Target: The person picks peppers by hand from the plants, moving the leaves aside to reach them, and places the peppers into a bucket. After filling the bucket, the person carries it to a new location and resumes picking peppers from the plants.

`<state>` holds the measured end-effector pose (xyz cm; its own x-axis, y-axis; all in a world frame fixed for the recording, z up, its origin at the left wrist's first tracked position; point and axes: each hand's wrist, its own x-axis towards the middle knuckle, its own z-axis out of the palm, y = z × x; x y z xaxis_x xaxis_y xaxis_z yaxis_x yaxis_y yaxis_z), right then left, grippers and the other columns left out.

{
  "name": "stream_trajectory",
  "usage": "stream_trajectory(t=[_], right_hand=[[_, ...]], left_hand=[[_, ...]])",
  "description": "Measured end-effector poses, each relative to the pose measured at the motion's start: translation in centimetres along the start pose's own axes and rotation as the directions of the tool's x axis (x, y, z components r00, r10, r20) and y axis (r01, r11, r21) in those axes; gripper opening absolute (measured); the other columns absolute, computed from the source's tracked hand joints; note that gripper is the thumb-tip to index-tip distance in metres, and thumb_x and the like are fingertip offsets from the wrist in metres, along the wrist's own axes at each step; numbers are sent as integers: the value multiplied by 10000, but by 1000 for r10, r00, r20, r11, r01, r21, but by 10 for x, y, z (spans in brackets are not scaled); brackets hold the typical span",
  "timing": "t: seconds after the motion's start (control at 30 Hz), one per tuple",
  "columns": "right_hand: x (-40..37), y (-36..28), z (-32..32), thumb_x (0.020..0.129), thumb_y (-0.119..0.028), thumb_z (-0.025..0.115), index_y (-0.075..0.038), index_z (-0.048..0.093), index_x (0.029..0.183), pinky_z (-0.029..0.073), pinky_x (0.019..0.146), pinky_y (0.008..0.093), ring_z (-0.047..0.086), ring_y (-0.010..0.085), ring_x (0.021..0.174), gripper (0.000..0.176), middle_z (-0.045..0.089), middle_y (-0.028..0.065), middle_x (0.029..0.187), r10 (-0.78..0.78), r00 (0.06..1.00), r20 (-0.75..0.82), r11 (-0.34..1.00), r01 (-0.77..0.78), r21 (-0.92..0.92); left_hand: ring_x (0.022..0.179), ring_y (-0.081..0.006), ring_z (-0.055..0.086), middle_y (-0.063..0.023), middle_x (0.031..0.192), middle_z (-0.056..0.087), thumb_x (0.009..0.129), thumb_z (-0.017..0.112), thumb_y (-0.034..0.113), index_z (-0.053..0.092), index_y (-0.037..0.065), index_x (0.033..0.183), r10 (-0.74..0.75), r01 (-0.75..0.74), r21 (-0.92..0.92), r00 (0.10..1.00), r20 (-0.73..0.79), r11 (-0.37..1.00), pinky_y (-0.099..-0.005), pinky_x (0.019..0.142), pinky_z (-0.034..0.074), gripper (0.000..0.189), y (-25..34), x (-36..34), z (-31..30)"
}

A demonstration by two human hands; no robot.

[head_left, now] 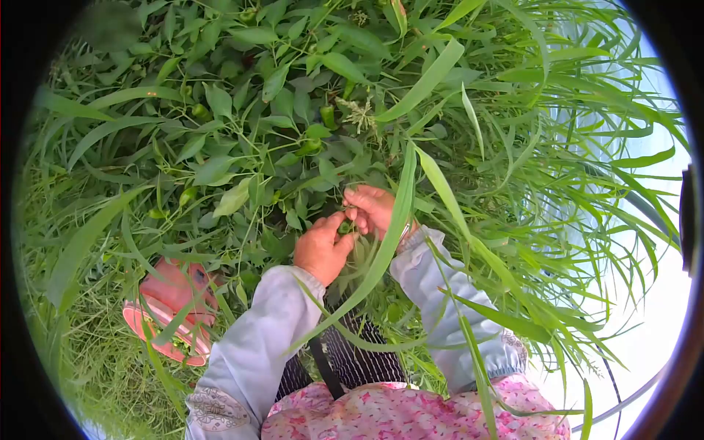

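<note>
Okay, so from my end I've got both hands together low down in the pepper plants (216,172), right in front of my body. My left hand (320,246) is curled narrow, thumb and index finger around what looks like a small green pepper (344,228). It's tiny from here, so I can't tell how firm the hold is. My right hand (370,207) is just beside it, fingers bent in and the tips pinched close together near the same spot. Can't make out what's between them, sorry.

There's a long grass blade (385,246) cutting across my view, past the right wrist. More green peppers (328,116) hang among the leaves above the hands, with others over to the left. Tall grass (513,249) crowds the whole right side.

Down on the left there's a reddish-pink bucket (150,312) tipped over at an angle in the weeds, well apart from my hands. I can see some green stuff inside through the opening, but leaves are partly in the way and it's too small to name.

Wearing pale sleeves (260,319) and a pink floral apron (411,414), with dark patterned trousers (359,352) showing between my forearms.
</note>
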<state>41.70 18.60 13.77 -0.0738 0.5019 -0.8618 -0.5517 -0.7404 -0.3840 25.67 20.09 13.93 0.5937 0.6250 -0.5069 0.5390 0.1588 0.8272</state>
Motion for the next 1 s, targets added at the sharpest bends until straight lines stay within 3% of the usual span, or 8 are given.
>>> stream_trajectory(t=[0.1, 0.13, 0.23, 0.37, 0.6, 0.83, 0.9, 1.0], right_hand=[[0, 1, 1, 859, -291, 571, -49, 543, 817, 323, 374, 211, 405, 68, 421, 247, 515, -5, 595, -4, 1000, -24, 1000, 4, -13], [-1, 1, 0, 857, -297, 572, -50, 543, 817, 320, 373, 211, 402, 67, 420, 251, 516, -6, 595, -3, 1000, -21, 1000, 3, -13], [0, -1, 0, 862, -300, 562, -49, 542, 813, 310, 371, 210, 392, 62, 417, 256, 513, -12, 591, -28, 998, -58, 998, 24, -66], [2, -1, 5, 883, -296, 525, -41, 550, 821, 298, 388, 200, 364, 48, 422, 264, 488, -27, 571, -51, 991, -127, 984, 28, -175], [8, 14, 10, 856, -275, 562, -35, 565, 780, 343, 438, 235, 429, 82, 493, 253, 497, -6, 586, -144, 978, -150, 950, 94, -299], [35, 41, -5, 842, -150, 524, 4, 591, 799, 406, 519, 298, 480, 139, 540, 173, 530, 62, 591, -412, 846, -337, 875, 265, -405], [10, 8, 10, 831, -208, 554, -18, 595, 783, 433, 579, 332, 532, 190, 599, 200, 579, 108, 653, -500, 805, -319, 738, 204, -644], [20, 16, 0, 812, -253, 582, -15, 573, 806, 448, 645, 376, 559, 245, 678, 238, 597, 128, 744, -269, 925, -267, 739, 20, -673]], left_hand=[[758, -295, 578, -96, 829, 569, 732, 632, 227, 576, 80, 1049, 109, -118, -133, 991, -73, 984, -369, 693, 467, 354, -3, 1, 1], [765, -297, 585, -106, 848, 583, 733, 635, 223, 575, 70, 1035, 182, -178, 67, 982, -57, 982, -367, 697, 469, 344, 8, -1, -10], [781, -296, 594, -118, 888, 598, 734, 637, 213, 573, 67, 1017, -45, 43, -108, 999, -15, 993, -367, 700, 469, 325, 22, -3, -16], [801, -313, 594, -122, 928, 600, 733, 642, 208, 560, 65, 975, 48, -59, -109, 993, -108, 992, -374, 680, 475, 293, 30, -6, -6], [654, -339, 585, -136, 725, 587, 712, 666, 216, 549, 48, 908, 48, -38, 446, 999, -10, 894, -415, 567, 469, 283, 48, -10, -9], [697, -372, 584, -184, 746, 590, 767, 613, 263, 505, 39, 790, 83, -151, 313, 972, 218, 938, -449, 625, 465, 249, 102, -23, -36], [737, -380, 582, -180, 801, 592, 799, 565, 268, 485, 47, 850, 31, -114, 237, 945, 327, 965, -451, 629, 461, 240, 117, -19, -50], [781, -379, 574, -156, 835, 581, 817, 527, 191, 422, 78, 969, 107, -127, 238, 990, 92, 963, -441, 632, 460, 217, 124, 22, -67]])
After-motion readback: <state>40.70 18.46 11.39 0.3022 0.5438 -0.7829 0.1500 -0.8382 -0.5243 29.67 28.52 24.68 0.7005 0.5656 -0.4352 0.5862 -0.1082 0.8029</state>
